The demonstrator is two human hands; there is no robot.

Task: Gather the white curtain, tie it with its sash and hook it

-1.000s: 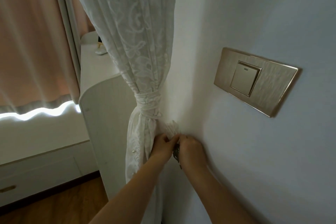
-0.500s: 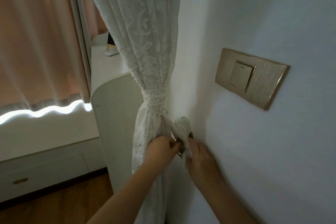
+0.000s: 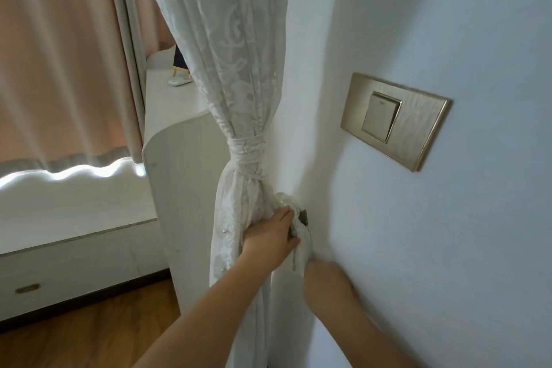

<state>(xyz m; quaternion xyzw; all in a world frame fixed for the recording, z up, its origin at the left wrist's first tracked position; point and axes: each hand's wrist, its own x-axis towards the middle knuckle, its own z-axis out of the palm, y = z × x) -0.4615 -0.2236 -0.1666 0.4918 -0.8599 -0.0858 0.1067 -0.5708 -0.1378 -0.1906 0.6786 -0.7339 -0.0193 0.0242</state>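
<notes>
The white lace curtain (image 3: 236,75) hangs gathered along the wall corner. Its white sash (image 3: 248,152) is wound around it several times. The sash's end runs down to a small dark hook (image 3: 304,216) on the wall and drapes over it, with a tail hanging below. My left hand (image 3: 268,237) grips the sash end right beside the hook, fingers curled around the fabric. My right hand (image 3: 324,276) is lower, under the hanging tail, close to the wall and blurred; its fingers do not show clearly.
A gold switch plate (image 3: 394,119) sits on the wall to the right. A white cabinet (image 3: 182,164) stands just left of the curtain, with small items on top. A pink curtain (image 3: 59,54) covers the window; wooden floor (image 3: 89,329) lies below.
My right hand has dropped down from the hook, away from the sash end. My left hand stays at the hook holding the sash. The view has shifted so the curtain sits further right.
</notes>
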